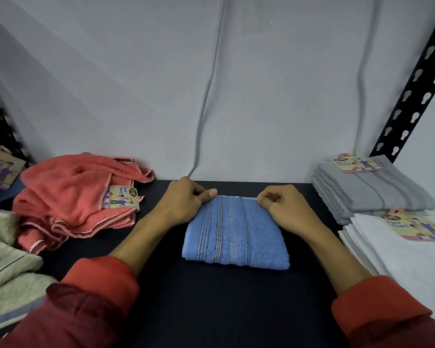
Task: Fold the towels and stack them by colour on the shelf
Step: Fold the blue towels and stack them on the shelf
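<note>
Both hands, left hand point(186, 200) and right hand point(281, 207), pinch the far corners of the soft, light, floppy blue towel point(234, 234), the best hold for folding it.

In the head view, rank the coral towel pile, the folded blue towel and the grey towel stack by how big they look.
1. coral towel pile, loose and spread out
2. grey towel stack and folded blue towel: look about alike, so unranked
</note>
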Motion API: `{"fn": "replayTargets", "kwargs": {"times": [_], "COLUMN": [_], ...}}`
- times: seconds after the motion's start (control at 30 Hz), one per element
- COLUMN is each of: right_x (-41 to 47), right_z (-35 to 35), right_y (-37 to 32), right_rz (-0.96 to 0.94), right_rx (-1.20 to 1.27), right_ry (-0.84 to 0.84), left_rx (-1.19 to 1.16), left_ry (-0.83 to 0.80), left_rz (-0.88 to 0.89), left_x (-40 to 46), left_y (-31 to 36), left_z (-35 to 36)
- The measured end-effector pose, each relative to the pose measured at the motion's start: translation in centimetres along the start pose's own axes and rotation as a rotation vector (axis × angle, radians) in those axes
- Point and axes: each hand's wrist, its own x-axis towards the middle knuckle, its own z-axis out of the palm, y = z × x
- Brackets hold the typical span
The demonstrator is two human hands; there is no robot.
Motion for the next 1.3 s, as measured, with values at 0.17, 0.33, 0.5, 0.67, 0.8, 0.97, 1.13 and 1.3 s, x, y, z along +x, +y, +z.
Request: {"fn": "replayTargets", "kwargs": {"times": [0.17,0.33,0.5,0.67,0.8,0.97,1.13,1.3], "right_x": [-0.3,-0.3,-0.6,-2.8,-4.7,-4.3,-4.2,-5.1], "right_z": [0.4,1.0,0.5,0.9,3.7,4.1,4.5,3.3], "right_y": [-0.4,-0.5,-0.6,-4.1,-5.0,-4.2,-3.4,-2.6], "right_rz": [-0.049,-0.111,-0.161,-0.272,-0.226,-0.222,-0.160,-0.062], "right_rx": [-0.081,-0.219,-0.254,-0.197,-0.317,-0.313,-0.439,-0.468], "right_ry": [0.043,0.067,0.095,0.197,-0.072,-0.104,-0.184,-0.269], "left_rx": [0.089,0.084,-0.086,-0.076,0.119,0.247,0.376,0.417], "left_ry": [0.016,0.035,0.131,0.136,0.202,0.184,-0.237,-0.274], "left_rz": [0.008,0.016,-0.064,-0.092,-0.017,0.191,0.110,0.084], "left_x": [-0.3,-0.3,-0.6,-0.7,-1.6,-4.4,-5.0,-5.9], "left_y": [0.3,0.2,0.2,0.3,1.5,5.5,4.0,2.3], "left_z": [0.1,-0.1,0.2,0.4,-0.5,1.2,2.8,1.8]}}
